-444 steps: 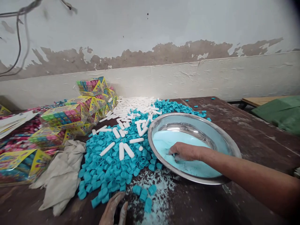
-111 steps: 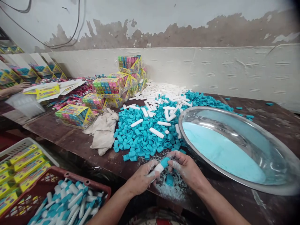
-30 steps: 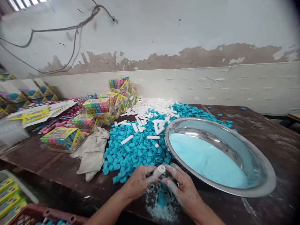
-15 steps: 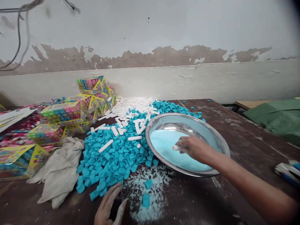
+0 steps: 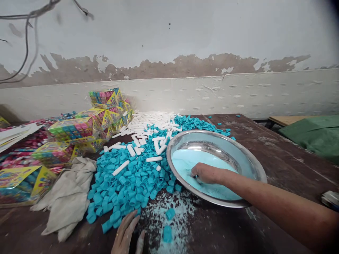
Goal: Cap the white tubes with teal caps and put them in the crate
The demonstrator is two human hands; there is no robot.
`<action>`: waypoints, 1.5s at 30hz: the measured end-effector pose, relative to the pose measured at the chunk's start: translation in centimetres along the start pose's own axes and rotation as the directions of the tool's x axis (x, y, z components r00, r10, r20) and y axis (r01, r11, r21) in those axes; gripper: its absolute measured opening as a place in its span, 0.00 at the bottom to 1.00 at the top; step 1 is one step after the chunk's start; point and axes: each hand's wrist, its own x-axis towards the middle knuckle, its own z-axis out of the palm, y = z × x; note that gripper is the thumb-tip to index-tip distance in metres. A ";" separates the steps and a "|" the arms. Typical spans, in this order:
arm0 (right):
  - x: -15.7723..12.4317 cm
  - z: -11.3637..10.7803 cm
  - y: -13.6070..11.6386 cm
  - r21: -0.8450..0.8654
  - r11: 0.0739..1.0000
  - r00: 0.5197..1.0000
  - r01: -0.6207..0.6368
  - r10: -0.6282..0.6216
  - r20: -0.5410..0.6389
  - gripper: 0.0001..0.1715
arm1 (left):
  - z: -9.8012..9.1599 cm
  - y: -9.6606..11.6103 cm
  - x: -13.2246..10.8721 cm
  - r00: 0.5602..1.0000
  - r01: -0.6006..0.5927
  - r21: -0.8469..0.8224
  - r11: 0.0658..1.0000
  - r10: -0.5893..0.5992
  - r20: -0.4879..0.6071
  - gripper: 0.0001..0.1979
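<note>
A wide metal bowl (image 5: 258,169) holds pale blue powder (image 5: 185,158). My right hand (image 5: 208,173) reaches into it from the right, its curled fingertips down in the powder; whatever they hold is hidden. Near the bottom edge, my left hand (image 5: 128,233) rests with fingers apart and nothing in them, beside the front of a heap of blue caps (image 5: 127,183). Several white tubes (image 5: 154,159) lie on that heap. Two loose blue caps (image 5: 167,233) sit on spilled powder (image 5: 180,215) between my left hand and the bowl.
Clear-wrapped yellow boxes of colourful pens (image 5: 71,128) are stacked at the left, behind a grey cloth (image 5: 67,197). White tubes (image 5: 150,118) pile up near the wall. Papers (image 5: 18,135) lie far left. A green cover (image 5: 315,135) is beyond the dark table (image 5: 286,176) at right.
My right hand has lowered into the powder, and the white piece earlier at its fingertips is no longer visible. My left hand has shifted slightly right and down. The view has moved a little.
</note>
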 end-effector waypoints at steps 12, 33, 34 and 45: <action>-1.0 -0.5 1.0 -0.103 0.995 0.999 -0.014 0.010 -0.039 0.15 | -0.3 -0.7 0.3 0.997 -0.073 0.040 0.997 0.072 0.029 0.18; -0.5 0.6 0.5 -0.077 0.996 0.999 0.034 -0.032 0.034 0.14 | -0.1 -1.5 0.2 0.987 -0.155 0.088 0.984 0.151 0.054 0.17; -0.4 0.6 0.2 -0.045 0.998 0.998 0.045 -0.043 0.049 0.13 | -0.1 -1.5 0.2 0.986 -0.162 0.086 0.983 0.158 0.050 0.17; -0.3 -1.4 3.5 0.471 0.882 1.000 -0.017 0.024 -0.011 0.06 | -1.7 4.4 7.1 0.985 -0.134 -0.058 0.989 0.140 0.103 0.16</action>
